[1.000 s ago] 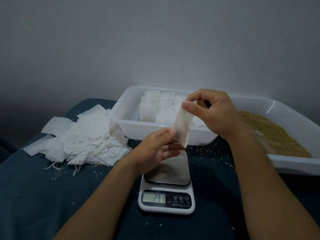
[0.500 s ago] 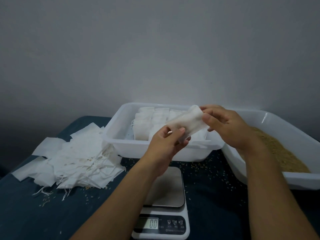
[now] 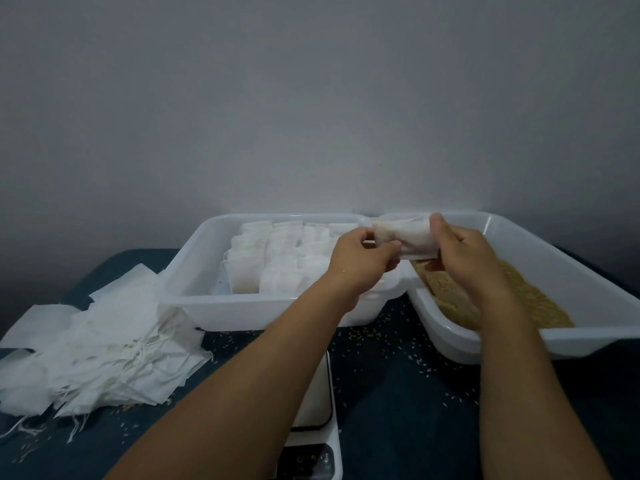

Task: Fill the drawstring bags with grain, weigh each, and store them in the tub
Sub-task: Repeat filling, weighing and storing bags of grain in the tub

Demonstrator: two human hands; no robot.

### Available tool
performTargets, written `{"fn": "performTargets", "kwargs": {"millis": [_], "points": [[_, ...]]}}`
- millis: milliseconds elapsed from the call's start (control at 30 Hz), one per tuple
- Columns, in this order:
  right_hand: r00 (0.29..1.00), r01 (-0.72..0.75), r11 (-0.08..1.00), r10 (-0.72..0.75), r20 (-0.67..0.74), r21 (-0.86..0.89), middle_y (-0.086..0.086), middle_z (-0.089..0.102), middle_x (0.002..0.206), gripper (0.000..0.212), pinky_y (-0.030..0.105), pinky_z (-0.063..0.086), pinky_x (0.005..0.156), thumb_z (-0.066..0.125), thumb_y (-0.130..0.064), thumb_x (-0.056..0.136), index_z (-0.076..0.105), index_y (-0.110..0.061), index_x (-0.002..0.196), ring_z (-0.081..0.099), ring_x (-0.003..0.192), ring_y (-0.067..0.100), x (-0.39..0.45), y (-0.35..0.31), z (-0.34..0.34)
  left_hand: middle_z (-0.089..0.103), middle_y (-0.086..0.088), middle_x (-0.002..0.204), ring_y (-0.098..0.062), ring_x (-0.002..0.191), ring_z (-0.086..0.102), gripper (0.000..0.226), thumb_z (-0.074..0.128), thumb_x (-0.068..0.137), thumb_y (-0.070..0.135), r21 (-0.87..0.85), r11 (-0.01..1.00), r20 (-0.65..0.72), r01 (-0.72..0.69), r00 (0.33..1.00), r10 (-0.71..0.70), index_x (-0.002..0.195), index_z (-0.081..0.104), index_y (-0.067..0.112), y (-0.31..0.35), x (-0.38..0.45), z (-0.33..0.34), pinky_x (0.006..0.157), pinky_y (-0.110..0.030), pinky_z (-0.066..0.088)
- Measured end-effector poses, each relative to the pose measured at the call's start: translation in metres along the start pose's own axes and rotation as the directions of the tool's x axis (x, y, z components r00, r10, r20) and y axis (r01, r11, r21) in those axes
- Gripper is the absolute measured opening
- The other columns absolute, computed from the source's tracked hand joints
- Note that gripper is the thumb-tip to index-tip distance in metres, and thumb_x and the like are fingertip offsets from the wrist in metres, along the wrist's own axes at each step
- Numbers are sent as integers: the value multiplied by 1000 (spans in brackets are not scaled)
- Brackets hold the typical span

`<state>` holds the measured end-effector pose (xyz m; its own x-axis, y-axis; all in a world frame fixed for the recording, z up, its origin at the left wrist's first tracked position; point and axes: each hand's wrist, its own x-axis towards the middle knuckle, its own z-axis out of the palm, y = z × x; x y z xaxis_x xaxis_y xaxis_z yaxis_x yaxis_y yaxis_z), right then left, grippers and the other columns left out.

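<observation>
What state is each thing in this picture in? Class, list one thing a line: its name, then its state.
drawstring bag: held in the air between both hands
left hand: grips the bag's left end
right hand: grips the bag's right end
storage tub: part filled with standing bags
grain tub: holds loose grain
empty bags: piled flat
scale: platform bare, display hidden

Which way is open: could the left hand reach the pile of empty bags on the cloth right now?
Probably not at once: the left hand grips the filled bag together with the right hand. Nothing stands between it and the pile of empty bags.
</observation>
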<state>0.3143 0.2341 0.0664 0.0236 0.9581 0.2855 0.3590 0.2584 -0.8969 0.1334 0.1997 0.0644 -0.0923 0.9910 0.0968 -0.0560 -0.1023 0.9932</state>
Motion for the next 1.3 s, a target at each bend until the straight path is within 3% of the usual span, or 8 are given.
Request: {"fn": "performTargets", "kwargs": {"millis": [100, 233, 433, 600, 767, 900, 1033, 1300], "points": [[992, -53, 997, 46, -116, -52, -4, 75, 83, 63, 43, 60, 77, 38, -78, 95, 76, -27, 91, 76, 77, 19, 4, 7, -7, 78, -10, 97, -27, 94, 78, 15, 76, 94, 15, 17, 1000, 8, 14, 1000, -14, 107, 72, 9, -1, 5, 9, 93, -39, 63], [987, -155, 987, 156, -25, 37, 1, 76, 111, 82, 53, 54, 100, 36, -90, 83, 77, -25, 112, 71, 107, 24, 3, 1, -13, 77, -7, 93, -21, 87, 78, 13, 77, 94, 15, 20, 1000, 17, 14, 1000, -14, 105, 73, 9, -4, 8, 17, 93, -41, 63], [985, -97, 985, 75, -158, -143, 0, 68, 89, 68, 30, 39, 62, 33, -75, 101, 71, -21, 83, 61, 80, 13, 0, 3, -14, 78, 0, 84, -23, 89, 78, 12, 78, 92, 16, 29, 999, 10, 20, 1000, -20, 102, 73, 12, -9, 4, 16, 92, -42, 63], [989, -144, 988, 145, 10, -61, -1, 74, 104, 81, 42, 51, 85, 28, -86, 93, 77, -23, 106, 68, 98, 19, 1, 2, -16, 79, -6, 93, -21, 88, 78, 15, 78, 93, 15, 12, 1000, 14, 17, 1000, -17, 106, 72, 10, -10, 3, 14, 92, -39, 63], [987, -123, 976, 100, -129, -182, 3, 71, 91, 76, 31, 41, 63, 26, -76, 101, 72, -18, 86, 63, 81, 17, 1, 4, -12, 78, -9, 97, -20, 88, 77, 16, 77, 93, 14, -15, 1000, 10, 15, 1000, -14, 108, 71, 9, -9, 3, 11, 92, -38, 63], [990, -133, 987, 135, 25, -91, 0, 75, 103, 83, 44, 53, 85, 24, -86, 92, 77, -23, 103, 69, 97, 20, 1, 2, -11, 78, -10, 100, -20, 89, 77, 19, 77, 94, 12, -38, 999, 11, 19, 1000, -19, 110, 71, 7, -9, 3, 10, 94, -38, 63], [991, -129, 968, 121, -51, -213, 3, 74, 99, 76, 37, 49, 71, 24, -80, 98, 74, -23, 93, 71, 89, 23, 1, 4, -7, 79, -11, 100, -18, 87, 77, 18, 77, 93, 12, -59, 998, 13, 20, 1000, -19, 109, 71, 7, -9, 3, 9, 91, -34, 63], [997, -68, 992, 72, 27, -108, -5, 77, 100, 66, 51, 57, 93, 37, -79, 95, 77, -26, 95, 71, 99, 21, -1, -2, -7, 77, -16, 109, -18, 88, 76, 21, 76, 94, 11, -147, 987, 1, 60, 998, -61, 113, 70, 3, -10, -2, 8, 91, -31, 62]]}}
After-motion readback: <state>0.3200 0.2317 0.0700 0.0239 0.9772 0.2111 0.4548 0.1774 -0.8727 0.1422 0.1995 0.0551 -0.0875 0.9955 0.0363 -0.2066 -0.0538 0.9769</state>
